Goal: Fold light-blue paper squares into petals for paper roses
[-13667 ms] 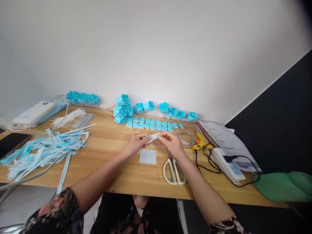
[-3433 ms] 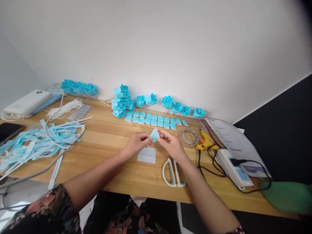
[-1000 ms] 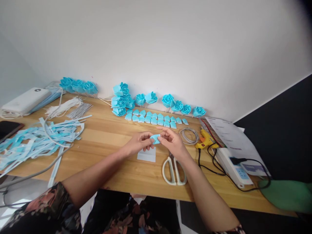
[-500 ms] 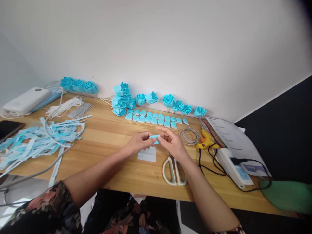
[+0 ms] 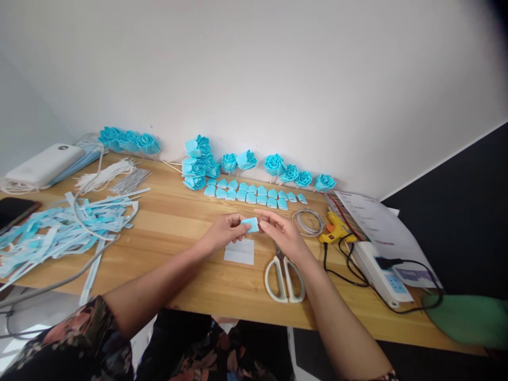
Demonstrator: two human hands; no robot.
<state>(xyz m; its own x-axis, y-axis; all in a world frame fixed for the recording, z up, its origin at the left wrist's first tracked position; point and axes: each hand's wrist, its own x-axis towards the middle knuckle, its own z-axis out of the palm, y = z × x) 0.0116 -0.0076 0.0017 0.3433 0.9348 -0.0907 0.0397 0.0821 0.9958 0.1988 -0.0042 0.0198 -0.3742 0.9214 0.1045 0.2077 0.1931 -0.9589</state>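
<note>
A small folded light-blue piece of mask fabric is pinched between the thumb and fingers of my left hand above the table. Just to its right is my right hand, its fingers apart and slightly curled, with the fingertips close to the fabric's right edge. A flat white rectangular sheet lies on the table beneath my left hand. White-handled scissors rest under my right wrist, their blades partly covered by the hand. Rows of folded blue petals lie beyond my hands.
Blue fabric roses line the wall. Cut mask strips pile up at left, near a white power bank and a phone. At right are a wire coil, a yellow glue gun and a power strip with cables.
My right fingers have come off the blue fabric and moved slightly right. The fabric remains in my left hand, with more of its surface showing.
</note>
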